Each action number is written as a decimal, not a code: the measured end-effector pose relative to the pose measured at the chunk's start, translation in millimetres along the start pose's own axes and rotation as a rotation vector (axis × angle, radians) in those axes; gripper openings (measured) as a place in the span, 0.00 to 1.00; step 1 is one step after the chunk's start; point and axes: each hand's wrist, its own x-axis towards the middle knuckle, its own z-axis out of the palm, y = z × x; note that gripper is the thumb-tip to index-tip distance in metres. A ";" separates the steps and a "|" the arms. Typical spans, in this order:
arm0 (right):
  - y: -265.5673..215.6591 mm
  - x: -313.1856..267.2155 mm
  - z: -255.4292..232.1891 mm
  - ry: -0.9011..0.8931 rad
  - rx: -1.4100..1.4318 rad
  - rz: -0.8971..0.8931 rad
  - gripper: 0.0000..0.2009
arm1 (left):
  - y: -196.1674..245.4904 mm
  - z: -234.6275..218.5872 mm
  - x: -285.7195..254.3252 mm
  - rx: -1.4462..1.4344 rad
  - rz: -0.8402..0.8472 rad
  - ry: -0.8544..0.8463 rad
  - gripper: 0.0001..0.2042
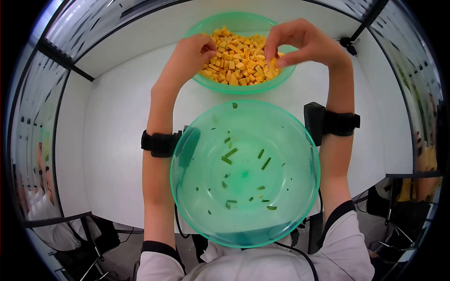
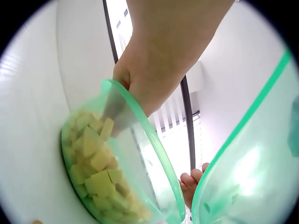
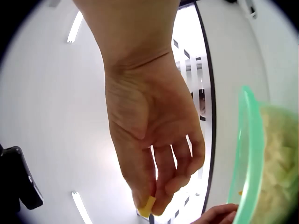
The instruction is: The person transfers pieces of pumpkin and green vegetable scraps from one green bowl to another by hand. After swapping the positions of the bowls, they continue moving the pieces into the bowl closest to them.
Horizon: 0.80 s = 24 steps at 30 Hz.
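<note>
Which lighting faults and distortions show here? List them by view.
Head: fisheye bowing, dark corners. Left wrist: white glare on the bowl of green scraps. Right wrist: glowing strip light, overexposed patches behind the right hand, cubes hazy through their green bowl.

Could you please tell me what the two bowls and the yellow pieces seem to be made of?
Near bowl and far bowl: probably smooth, glossy plastic, being translucent green with shiny rims. Yellow pieces: apparently matte vegetable or fruit flesh, cut flat-faced; kind unclear.
</note>
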 end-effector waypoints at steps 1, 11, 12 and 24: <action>-8.3 0.1 0.7 -0.099 0.000 -0.022 0.07 | -1.6 0.3 0.2 0.000 0.006 0.003 0.05; -15.0 13.8 24.8 -0.453 -0.057 0.094 0.09 | -0.8 -0.2 -0.9 -0.022 0.025 0.005 0.06; -13.2 14.5 25.4 -0.406 -0.051 0.128 0.09 | -0.4 0.2 -0.9 -0.025 0.029 0.006 0.06; 60.3 30.2 23.8 0.275 -0.352 0.241 0.07 | 4.3 -37.2 -10.5 -0.625 0.108 -0.203 0.06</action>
